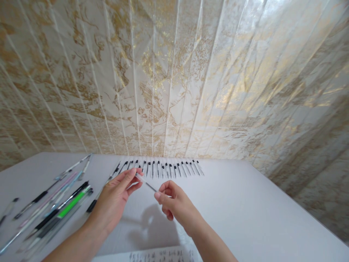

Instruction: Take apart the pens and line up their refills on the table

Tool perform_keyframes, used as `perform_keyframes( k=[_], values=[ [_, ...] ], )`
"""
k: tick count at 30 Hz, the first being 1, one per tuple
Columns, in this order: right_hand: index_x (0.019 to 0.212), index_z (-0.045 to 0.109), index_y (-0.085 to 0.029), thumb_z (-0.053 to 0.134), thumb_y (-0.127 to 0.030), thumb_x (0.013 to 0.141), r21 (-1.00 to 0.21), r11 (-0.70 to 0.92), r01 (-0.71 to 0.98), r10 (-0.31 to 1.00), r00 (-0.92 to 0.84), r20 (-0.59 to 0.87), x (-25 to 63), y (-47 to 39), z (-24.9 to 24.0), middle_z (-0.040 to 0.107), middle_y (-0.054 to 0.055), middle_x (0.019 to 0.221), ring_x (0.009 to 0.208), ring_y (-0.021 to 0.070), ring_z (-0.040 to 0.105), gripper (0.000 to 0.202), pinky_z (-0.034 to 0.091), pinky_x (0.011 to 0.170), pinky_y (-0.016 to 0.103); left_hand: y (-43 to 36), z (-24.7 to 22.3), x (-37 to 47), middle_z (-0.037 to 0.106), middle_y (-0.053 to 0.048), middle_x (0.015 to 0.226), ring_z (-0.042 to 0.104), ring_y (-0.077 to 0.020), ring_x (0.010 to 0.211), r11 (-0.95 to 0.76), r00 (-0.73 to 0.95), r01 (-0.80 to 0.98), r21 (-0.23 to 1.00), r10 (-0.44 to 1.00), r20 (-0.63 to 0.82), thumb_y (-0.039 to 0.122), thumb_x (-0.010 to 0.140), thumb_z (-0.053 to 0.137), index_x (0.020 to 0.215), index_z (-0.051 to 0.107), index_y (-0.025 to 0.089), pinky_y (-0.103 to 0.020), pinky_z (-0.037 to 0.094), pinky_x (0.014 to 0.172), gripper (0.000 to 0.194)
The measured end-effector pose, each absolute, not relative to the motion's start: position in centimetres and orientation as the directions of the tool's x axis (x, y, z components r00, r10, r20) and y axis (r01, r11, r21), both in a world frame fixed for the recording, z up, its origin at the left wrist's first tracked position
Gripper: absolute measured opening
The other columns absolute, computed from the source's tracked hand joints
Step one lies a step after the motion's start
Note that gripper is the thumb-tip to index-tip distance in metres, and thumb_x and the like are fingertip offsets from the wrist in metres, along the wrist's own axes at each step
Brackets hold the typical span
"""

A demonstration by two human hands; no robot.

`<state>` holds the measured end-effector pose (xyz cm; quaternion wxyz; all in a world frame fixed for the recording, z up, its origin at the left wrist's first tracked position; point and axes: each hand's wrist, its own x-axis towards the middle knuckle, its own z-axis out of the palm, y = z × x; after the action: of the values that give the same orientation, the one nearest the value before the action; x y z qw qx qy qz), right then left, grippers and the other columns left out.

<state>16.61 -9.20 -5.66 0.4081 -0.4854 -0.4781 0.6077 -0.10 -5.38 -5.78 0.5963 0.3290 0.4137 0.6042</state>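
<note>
Both hands hold a thin pen refill (147, 184) with a clear tube and dark ink, slanting down to the right above the table. Its upper left end is pinched between the thumb and fingers of my left hand (120, 191). At the lower right end, the fingertips of my right hand (174, 203) are closed on it. Behind them, a row of similar pen refills with black caps (170, 169) lies side by side along the table's back. A pen with a black grip (94, 203) lies partly hidden behind my left hand.
On the left of the white table (245, 211) lies a loose pile of pens, among them a green pen (72, 203) and a black pen (49, 219). Paper with handwriting (163, 254) lies at the front edge. A gold-patterned curtain (163, 91) hangs behind the table.
</note>
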Motion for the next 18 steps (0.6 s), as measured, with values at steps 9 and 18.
perform_keyframes(
  k=[9,18],
  values=[
    [0.076,0.047,-0.02,0.058,-0.028,0.08,-0.978,-0.044,0.202,0.996,-0.07,-0.06,16.8,-9.1,-6.5,0.046,-0.006,0.06,0.051,0.0082,0.041,0.014,0.03,0.049,0.021,-5.1,-6.0,-0.3,0.065,0.001,0.08,0.056,-0.0104,0.074,0.046,-0.117,-0.503,0.863,0.986,-0.12,0.036,0.06,0.079,0.071,0.068,0.017,-0.02,0.051,0.065,0.025],
    [0.094,0.05,-0.02,0.031,-0.027,0.094,-0.851,0.178,0.495,0.967,-0.249,0.057,15.9,-10.4,-5.8,0.046,-0.001,0.067,0.056,0.0127,0.04,0.02,0.028,0.055,0.024,-6.7,-5.7,0.8,0.048,0.002,0.067,0.039,-0.0081,0.056,0.17,0.07,-0.487,0.857,0.985,-0.156,0.038,0.075,0.065,0.091,0.067,0.016,-0.019,0.038,0.048,0.028]
  ],
)
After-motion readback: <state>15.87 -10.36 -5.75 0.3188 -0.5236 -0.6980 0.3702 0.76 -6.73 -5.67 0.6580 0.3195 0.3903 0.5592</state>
